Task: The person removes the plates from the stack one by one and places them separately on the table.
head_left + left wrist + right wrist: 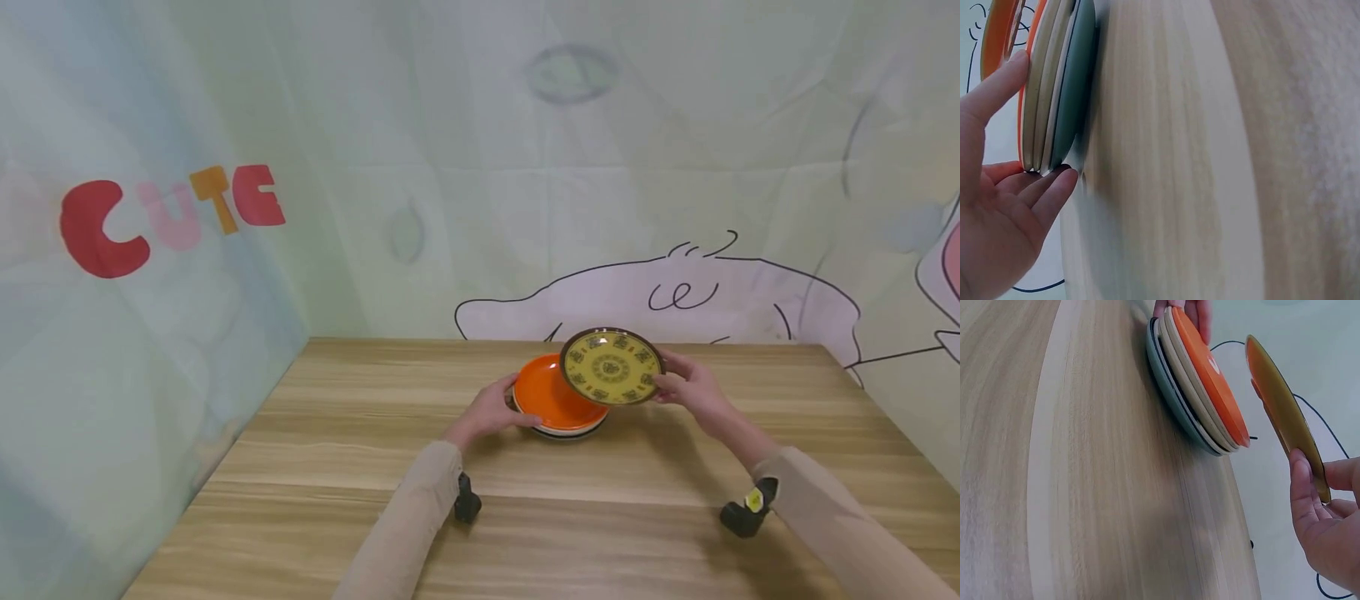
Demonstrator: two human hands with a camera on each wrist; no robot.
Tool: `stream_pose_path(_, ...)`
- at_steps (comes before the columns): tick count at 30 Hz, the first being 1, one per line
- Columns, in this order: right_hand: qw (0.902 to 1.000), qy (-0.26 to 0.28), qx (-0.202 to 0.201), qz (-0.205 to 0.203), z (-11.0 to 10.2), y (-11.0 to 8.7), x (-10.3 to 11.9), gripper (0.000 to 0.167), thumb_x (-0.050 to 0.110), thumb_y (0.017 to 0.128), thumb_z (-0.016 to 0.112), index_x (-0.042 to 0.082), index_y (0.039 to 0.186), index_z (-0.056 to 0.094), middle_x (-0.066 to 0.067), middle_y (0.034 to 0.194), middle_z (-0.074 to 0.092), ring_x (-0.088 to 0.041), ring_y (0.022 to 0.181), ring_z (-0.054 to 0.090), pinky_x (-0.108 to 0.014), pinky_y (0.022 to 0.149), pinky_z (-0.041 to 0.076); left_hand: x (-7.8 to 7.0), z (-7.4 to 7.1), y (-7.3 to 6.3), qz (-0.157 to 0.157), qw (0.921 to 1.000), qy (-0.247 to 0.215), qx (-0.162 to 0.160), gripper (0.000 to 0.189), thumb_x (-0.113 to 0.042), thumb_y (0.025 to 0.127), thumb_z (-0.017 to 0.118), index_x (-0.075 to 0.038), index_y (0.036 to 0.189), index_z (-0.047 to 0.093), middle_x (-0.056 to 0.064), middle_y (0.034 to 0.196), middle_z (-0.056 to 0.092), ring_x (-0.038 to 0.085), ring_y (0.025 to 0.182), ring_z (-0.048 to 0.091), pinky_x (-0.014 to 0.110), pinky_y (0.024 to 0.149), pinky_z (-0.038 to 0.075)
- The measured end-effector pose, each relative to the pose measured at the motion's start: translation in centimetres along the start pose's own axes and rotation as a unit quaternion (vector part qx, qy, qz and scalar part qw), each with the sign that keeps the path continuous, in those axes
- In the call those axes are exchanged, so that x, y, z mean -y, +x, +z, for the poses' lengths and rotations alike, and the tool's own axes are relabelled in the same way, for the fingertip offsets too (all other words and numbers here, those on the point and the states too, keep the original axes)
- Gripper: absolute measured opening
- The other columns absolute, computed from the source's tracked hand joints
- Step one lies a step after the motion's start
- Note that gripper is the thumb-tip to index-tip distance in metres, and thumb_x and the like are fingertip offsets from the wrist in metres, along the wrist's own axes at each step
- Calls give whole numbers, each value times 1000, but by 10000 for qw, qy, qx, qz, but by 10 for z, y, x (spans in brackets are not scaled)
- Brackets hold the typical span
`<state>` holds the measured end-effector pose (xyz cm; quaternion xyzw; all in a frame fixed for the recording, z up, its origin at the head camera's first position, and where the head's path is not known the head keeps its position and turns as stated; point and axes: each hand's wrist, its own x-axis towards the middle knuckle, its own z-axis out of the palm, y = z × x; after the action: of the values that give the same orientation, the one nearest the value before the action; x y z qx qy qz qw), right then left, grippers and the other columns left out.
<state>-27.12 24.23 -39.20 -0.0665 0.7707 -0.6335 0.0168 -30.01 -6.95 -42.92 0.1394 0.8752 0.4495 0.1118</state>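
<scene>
Yellow plate (611,367) held up, we pinched its right edge with our right hand (697,392). It hung tilted, higher than the orange plate (550,398) and to its right, not touching. Our left hand (491,410) held the pile (1188,387) by its left side.

The plate stack (551,396) sits on the surface (360,417): left hand (491,408) at its left, single plate (611,367) above its right.
</scene>
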Motion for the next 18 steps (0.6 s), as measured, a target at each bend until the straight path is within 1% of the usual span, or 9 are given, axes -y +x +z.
stream_pose_path(6, 9998, -18, -184, 97, -9, -5, -6, 56, -2, 89, 46, -11, 138, 19, -36, 124, 37, -3, 70, 59, -19, 68, 54, 1, -1, 1, 28, 10000, -53, 9, 90, -31, 67, 80, -5, 139, 34, 11, 138, 41, 25, 126, 39, 44, 105, 30)
stream_pose_path(10, 9995, 5, -251, 188, -16, -8, -8, 57, -3, 90, 44, -12, 138, 16, -39, 128, 31, -2, 69, 58, -19, 67, 54, 1, 0, 1, -21, 9999, -100, 39, 89, -32, 68, 80, -5, 139, 34, 11, 139, 41, 25, 125, 40, 44, 105, 32)
stream_pose_path(13, 9994, 24, -283, 185, -22, -10, -9, 58, -3, 90, 44, -13, 138, 13, -39, 128, 30, -2, 68, 59, -19, 67, 54, 2, 0, 1, -58, 9999, -103, 45, 89, -33, 67, 80, -6, 139, 34, 10, 139, 41, 25, 125, 39, 44, 105, 32)
stream_pose_path(18, 9995, -17, -298, 109, -30, -13, -11, 59, -2, 90, 45, -14, 138, 12, -38, 127, 30, -3, 69, 59, -19, 67, 54, 3, 0, 2, -20, 9999, -100, 19, 89, -32, 67, 80, -5, 139, 35, 10, 139, 41, 25, 126, 39, 45, 104, 32)
